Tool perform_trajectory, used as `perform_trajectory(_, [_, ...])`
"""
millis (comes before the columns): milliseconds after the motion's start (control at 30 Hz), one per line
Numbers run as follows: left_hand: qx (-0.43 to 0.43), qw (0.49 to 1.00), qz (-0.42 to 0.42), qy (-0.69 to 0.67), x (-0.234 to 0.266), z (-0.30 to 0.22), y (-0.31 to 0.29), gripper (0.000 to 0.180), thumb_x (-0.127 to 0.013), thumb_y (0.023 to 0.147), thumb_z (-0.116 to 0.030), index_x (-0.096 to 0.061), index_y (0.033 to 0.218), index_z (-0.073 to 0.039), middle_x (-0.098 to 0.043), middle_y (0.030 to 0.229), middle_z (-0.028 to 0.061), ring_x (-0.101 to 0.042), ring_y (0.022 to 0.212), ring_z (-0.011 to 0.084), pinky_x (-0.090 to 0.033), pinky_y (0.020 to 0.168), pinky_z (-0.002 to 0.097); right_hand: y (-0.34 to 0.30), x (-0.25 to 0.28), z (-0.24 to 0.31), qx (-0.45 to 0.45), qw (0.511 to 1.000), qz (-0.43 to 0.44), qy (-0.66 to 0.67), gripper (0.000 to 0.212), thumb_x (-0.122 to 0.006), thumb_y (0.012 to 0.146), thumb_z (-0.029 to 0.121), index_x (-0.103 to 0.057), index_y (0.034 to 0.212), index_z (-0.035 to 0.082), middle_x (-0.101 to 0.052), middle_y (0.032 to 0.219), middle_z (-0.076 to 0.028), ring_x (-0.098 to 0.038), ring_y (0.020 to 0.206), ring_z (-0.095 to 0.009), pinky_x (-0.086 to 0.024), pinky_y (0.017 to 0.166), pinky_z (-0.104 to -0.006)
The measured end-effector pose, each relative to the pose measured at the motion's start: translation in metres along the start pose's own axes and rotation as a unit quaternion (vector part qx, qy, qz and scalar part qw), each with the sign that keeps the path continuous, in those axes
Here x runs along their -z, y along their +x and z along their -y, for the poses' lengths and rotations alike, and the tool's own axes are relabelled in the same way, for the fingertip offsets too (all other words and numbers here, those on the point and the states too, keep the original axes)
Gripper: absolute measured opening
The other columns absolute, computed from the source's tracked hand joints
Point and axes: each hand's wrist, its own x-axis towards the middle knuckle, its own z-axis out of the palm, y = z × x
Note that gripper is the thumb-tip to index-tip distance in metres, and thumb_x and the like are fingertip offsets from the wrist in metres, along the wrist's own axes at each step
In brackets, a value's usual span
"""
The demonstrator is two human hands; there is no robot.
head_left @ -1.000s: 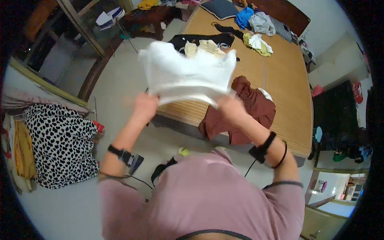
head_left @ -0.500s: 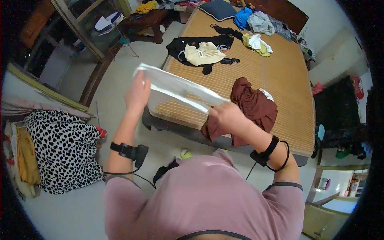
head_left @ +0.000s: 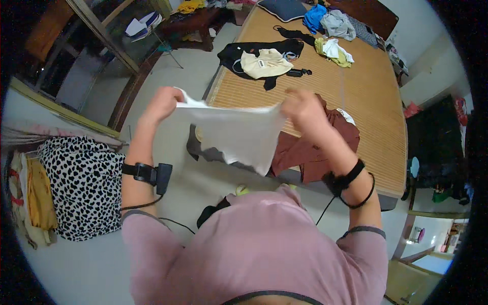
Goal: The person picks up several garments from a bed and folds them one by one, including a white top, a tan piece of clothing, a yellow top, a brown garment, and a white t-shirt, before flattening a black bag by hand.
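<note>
A white cloth (head_left: 236,131) hangs stretched between my two hands, over the near left corner of the bed; its lower edge looks uneven. My left hand (head_left: 165,103) is closed on its upper left corner, out over the floor. At the upper right corner, my right hand (head_left: 304,109) pinches the cloth. Just beyond and right of it lies a crumpled reddish-brown garment (head_left: 339,145), partly hidden by my right forearm. Whether the white cloth is a garment, I cannot tell.
The bed (head_left: 373,137) carries a cream garment (head_left: 264,62) on a black garment (head_left: 231,55), plus a yellow-and-white heap (head_left: 333,52), a blue garment (head_left: 315,18) and a dark pillow (head_left: 282,9). A black-and-white spotted cloth (head_left: 81,188) covers something at left.
My left hand has moved a little left, and my right hand has risen up and right. The white cloth has gone from a slanted narrow band to a wider sheet hanging down.
</note>
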Motion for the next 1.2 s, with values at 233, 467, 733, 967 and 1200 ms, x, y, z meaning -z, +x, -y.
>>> perform_trajectory(233, [-0.125,0.968,0.039,-0.215,0.035,-0.03,-0.008,0.026,-0.042,0.062,0.005,-0.064,0.076,0.002,-0.061,0.068,0.0073,-0.054,0.069,0.0158,-0.043,0.066,0.028,0.017,0.026,-0.047,-0.226,0.677,-0.138,0.686,0.007,-0.053,0.078,0.004,-0.06,0.079,0.001,-0.061,0.099,-0.009,-0.049,0.115,-0.022,-0.038,0.095,-0.0345])
perform_trajectory(467, [-0.124,0.971,0.04,-0.199,0.04,-0.021,-0.004,0.02,-0.042,0.062,0.004,-0.061,0.069,0.002,-0.054,0.061,0.0026,-0.05,0.064,0.0127,-0.039,0.059,0.0258,-0.003,0.048,-0.074,-0.141,0.976,0.131,-0.104,0.01,-0.054,0.072,0.0,-0.056,0.08,0.005,-0.058,0.087,-0.012,-0.057,0.093,-0.033,-0.044,0.082,-0.041])
perform_trajectory(733, [-0.204,0.903,-0.104,-0.364,0.017,-0.067,0.018,0.025,-0.046,0.068,0.004,-0.065,0.084,-0.001,-0.059,0.074,0.002,-0.056,0.075,0.0138,-0.044,0.071,0.0243,-0.027,0.061,-0.07,-0.219,0.942,-0.131,0.217,0.025,-0.05,0.071,-0.012,-0.061,0.087,0.004,-0.057,0.104,-0.008,-0.06,0.091,-0.026,-0.049,0.072,-0.0332])
perform_trajectory(967, [0.025,0.942,-0.063,-0.33,-0.045,-0.055,0.078,0.027,-0.049,0.068,0.003,-0.067,0.087,-0.003,-0.064,0.077,0.008,-0.059,0.076,0.0153,-0.045,0.067,0.0281,-0.054,0.107,-0.036,-0.281,0.784,-0.028,0.552,0.017,-0.051,0.074,0.007,-0.061,0.087,0.0,-0.056,0.082,0.001,-0.051,0.074,-0.008,-0.04,0.06,-0.0213])
perform_trajectory(1200, [-0.017,0.991,-0.012,-0.133,-0.102,-0.104,0.118,0.012,-0.05,0.067,-0.001,-0.062,0.07,0.0,-0.06,0.063,0.0126,-0.057,0.061,0.0174,-0.043,0.057,0.0339,-0.125,0.071,-0.064,-0.212,0.942,0.226,0.127,0.024,-0.061,0.082,0.027,-0.061,0.085,0.003,-0.057,0.093,-0.011,-0.057,0.092,-0.031,-0.049,0.071,-0.0405])
